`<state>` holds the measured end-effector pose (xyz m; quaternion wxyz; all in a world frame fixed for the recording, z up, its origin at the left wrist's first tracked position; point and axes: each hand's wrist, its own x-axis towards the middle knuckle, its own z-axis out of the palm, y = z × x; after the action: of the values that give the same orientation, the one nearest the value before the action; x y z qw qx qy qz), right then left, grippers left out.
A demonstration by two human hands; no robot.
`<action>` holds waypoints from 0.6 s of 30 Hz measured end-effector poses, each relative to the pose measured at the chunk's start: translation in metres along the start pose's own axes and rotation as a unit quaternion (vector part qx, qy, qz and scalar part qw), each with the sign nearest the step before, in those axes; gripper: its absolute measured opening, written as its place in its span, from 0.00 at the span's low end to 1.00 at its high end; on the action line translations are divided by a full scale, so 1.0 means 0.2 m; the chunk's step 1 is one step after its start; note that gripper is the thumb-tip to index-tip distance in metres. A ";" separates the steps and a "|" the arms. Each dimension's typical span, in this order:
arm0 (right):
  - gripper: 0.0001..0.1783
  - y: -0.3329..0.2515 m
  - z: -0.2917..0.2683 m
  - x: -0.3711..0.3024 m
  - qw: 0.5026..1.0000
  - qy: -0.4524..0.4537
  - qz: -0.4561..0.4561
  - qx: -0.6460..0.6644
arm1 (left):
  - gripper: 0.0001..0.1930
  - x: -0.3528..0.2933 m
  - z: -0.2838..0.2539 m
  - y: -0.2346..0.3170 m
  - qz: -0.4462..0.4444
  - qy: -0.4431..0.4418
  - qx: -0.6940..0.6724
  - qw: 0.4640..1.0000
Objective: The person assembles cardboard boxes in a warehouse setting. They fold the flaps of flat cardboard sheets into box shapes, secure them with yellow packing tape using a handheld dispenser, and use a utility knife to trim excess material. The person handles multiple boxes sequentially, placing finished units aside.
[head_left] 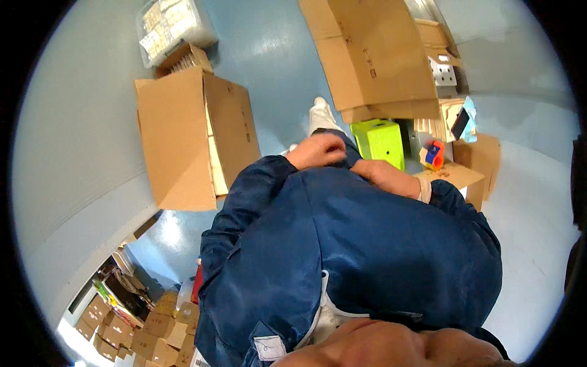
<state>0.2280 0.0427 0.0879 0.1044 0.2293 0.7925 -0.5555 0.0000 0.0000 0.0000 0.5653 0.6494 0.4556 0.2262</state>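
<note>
My left hand is in front of my dark blue jacket, near its lower hem. Its fingers are curled together, and anything inside them is too small or hidden to make out. Close by on the right, my right hand rests against the jacket's lower front, its fingers hidden behind the cloth and the other hand. Below the hands show my dark trousers and a white shoe. Nearest to the right hand stands a bright green plastic stool.
Left stands a large open cardboard box with pale contents; beyond it, a clear plastic bin with packed pieces. Ahead right is another big cardboard box. An orange and blue tape dispenser lies on cardboard at right. Stacked cartons fill the lower left.
</note>
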 end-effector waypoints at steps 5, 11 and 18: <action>0.17 0.10 -0.28 0.10 0.999 0.000 -0.022 0.037 | 0.16 0.41 -0.10 -0.06 0.026 -0.138 0.160 0.977; 0.21 0.23 -0.64 0.24 0.987 0.071 -0.122 0.070 | 0.10 0.81 -0.36 -0.01 -0.068 0.016 0.263 0.962; 0.22 0.17 -1.05 0.57 0.994 -0.041 -0.099 0.036 | 0.08 1.12 -0.55 0.07 0.058 0.155 0.320 0.933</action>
<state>0.1635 0.2752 0.0865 0.0729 0.1306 0.7857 -0.6002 0.0250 0.2489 -0.0086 0.2358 0.7780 0.5474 0.1988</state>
